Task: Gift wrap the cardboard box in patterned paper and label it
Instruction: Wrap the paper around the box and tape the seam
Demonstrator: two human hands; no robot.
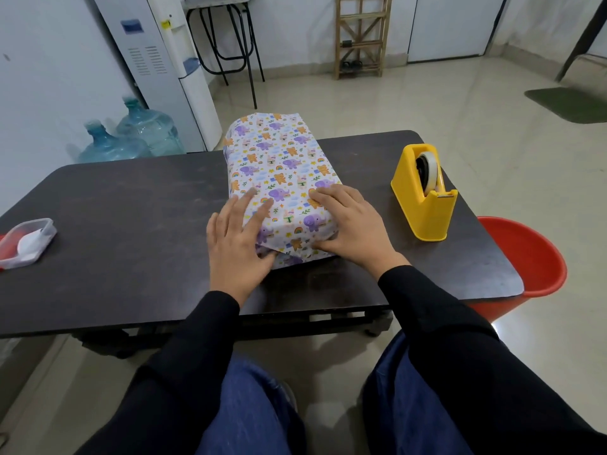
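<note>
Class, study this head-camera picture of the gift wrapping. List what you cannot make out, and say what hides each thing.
Cardboard box: head view, wholly covered by the patterned paper.
Near end fold: head view, partly under the left hand and right hand; any tape unseen.
Parcel's far end: faces away.
Plastic container: head view, cut by the left edge; contents unclear.

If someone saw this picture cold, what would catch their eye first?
The box in animal-print paper at the middle of the dark table, with the left hand and right hand pressing on its near end. Then the yellow tape dispenser to its right, and the red bucket on the floor past the table's right edge.
</note>
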